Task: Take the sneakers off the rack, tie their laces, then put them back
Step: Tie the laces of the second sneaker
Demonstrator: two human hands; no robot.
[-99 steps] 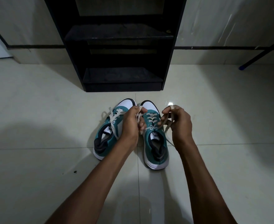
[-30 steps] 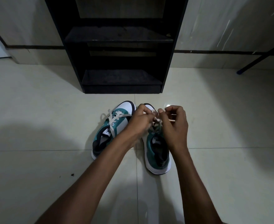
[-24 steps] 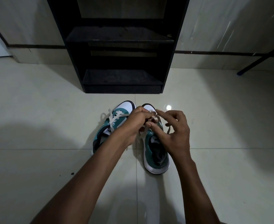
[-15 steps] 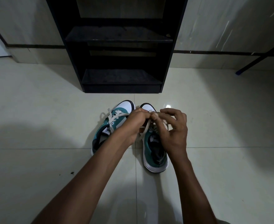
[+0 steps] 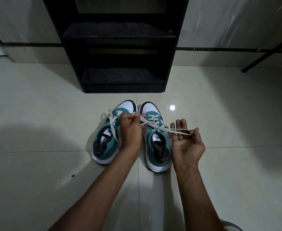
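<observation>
Two teal and white sneakers stand side by side on the floor, toes toward the rack: the left sneaker (image 5: 105, 142) and the right sneaker (image 5: 156, 139). My left hand (image 5: 131, 130) is a fist between them, gripping one cream lace of the right sneaker. My right hand (image 5: 186, 140) is palm up to the right of that shoe, pinching the other lace (image 5: 175, 130) between thumb and forefinger, with the other fingers spread. The laces are pulled taut and cross over the tongue. The left sneaker's laces (image 5: 113, 120) lie loose.
The black shoe rack (image 5: 122, 47) stands against the wall just beyond the sneakers, its two visible shelves bare. A dark slanted pole (image 5: 268, 52) comes down to the floor at the far right. Small dark specks (image 5: 72, 175) lie on the pale tiles at left.
My hands were close together over the right sneaker's laces. Now they have pulled apart, the right hand swinging out to the right and drawing the laces taut.
</observation>
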